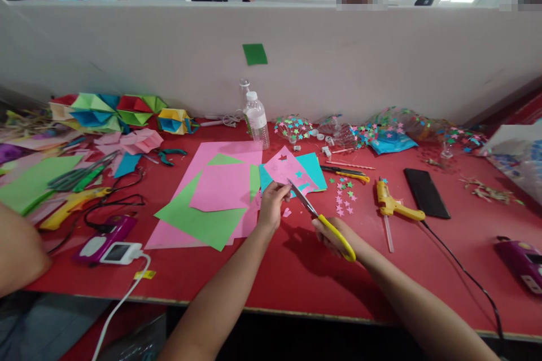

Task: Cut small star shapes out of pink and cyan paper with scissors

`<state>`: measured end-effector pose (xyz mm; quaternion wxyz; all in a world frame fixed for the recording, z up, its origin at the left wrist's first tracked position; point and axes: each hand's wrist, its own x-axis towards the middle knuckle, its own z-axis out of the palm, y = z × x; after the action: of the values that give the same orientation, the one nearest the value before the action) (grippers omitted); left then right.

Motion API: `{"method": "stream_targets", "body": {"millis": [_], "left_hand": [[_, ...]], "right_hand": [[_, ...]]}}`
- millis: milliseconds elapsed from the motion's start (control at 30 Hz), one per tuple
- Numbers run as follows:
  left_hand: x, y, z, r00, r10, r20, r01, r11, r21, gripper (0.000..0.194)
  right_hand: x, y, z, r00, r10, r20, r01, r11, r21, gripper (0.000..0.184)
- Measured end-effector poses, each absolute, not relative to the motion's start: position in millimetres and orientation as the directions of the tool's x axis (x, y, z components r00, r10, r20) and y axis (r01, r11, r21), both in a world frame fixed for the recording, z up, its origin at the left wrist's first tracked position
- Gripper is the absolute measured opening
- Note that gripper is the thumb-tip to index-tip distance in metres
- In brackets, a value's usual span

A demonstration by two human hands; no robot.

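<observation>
My right hand [332,234] grips yellow-handled scissors [311,208], their blades pointing up and left. Beside the blade tips, my left hand [273,203] is closed in a pinch; what is between the fingertips is too small to make out. Just beyond the fingers lies a pink sheet with star-shaped holes [282,168], over blue paper [317,172]. To the right of the blades, small pink and green paper stars [345,197] are scattered. Left of my left hand, a pink sheet [222,186] rests on green paper [212,228] and larger pink paper [169,234].
A yellow glue gun [389,203] and black phone [427,193] lie to the right. Behind stand a clear bottle [257,121] and star-covered plastic pieces [294,128]. Leftward are another glue gun [70,208], a purple power strip [108,237] and a person's arm [19,251].
</observation>
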<state>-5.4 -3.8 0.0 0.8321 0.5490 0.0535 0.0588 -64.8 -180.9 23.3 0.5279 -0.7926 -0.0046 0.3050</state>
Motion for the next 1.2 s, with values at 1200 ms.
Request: {"method": "stream_targets", "body": {"millis": [1200], "left_hand": [[-3.5,0.1,2.2,0.982,0.189,0.012,-0.076,0.334,0.94,0.016]], "right_hand": [[-65.2,-181.5,17.9,0.797,0.394,-0.457,-0.353,-0.31,-0.883,0.058]]}}
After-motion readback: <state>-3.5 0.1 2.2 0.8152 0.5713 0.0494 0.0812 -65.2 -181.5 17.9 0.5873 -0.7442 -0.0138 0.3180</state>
